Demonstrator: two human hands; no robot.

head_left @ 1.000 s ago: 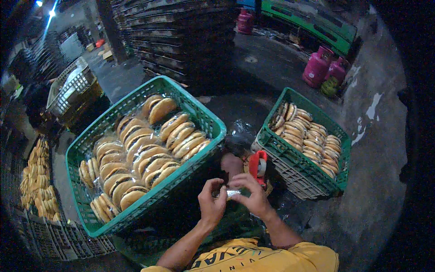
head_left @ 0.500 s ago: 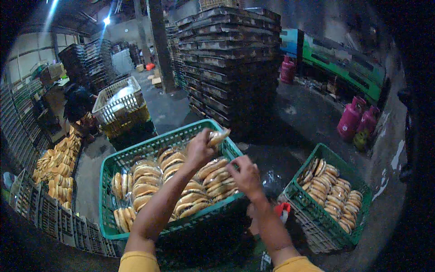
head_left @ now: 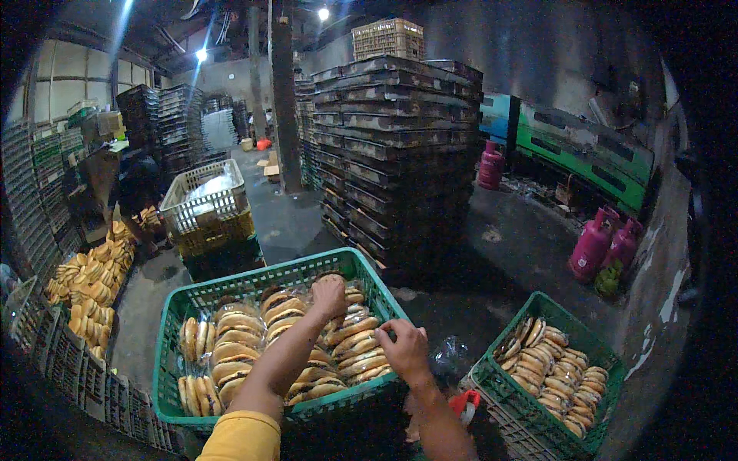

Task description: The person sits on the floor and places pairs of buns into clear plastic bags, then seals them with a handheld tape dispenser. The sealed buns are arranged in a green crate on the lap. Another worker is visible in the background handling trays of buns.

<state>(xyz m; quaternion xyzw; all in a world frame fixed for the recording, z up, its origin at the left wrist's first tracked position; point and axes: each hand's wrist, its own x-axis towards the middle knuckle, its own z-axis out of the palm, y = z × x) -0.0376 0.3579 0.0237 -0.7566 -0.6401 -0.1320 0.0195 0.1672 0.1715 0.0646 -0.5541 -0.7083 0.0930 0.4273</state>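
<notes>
A large green plastic crate (head_left: 163,369) stands in front of me, filled with rows of filled buns (head_left: 235,342) in clear plastic wrapping. My left hand (head_left: 329,296) reaches down into its far part, fingers closed around a wrapped bun that the hand mostly covers. Over the crate's right side, beside the rightmost row, my right hand (head_left: 403,351) has its thumb and fingertips pinched together. Whether anything is between those fingers is too small to make out. A piece of clear plastic (head_left: 450,355) shows just right of the right hand.
At right, another green crate (head_left: 610,393) of buns sits on a pale crate. Dark trays (head_left: 400,161) form a tall stack ahead. A whitish crate (head_left: 204,217) stands beyond, left. Unwrapped buns (head_left: 91,280) lie far left near a crouching person (head_left: 138,184). Pink gas cylinders (head_left: 588,250) stand right.
My left hand has lowered the wrapped bun from above the crate's far right corner into the crate. My right hand has moved slightly left, its fingers more pinched. The view has tilted up.
</notes>
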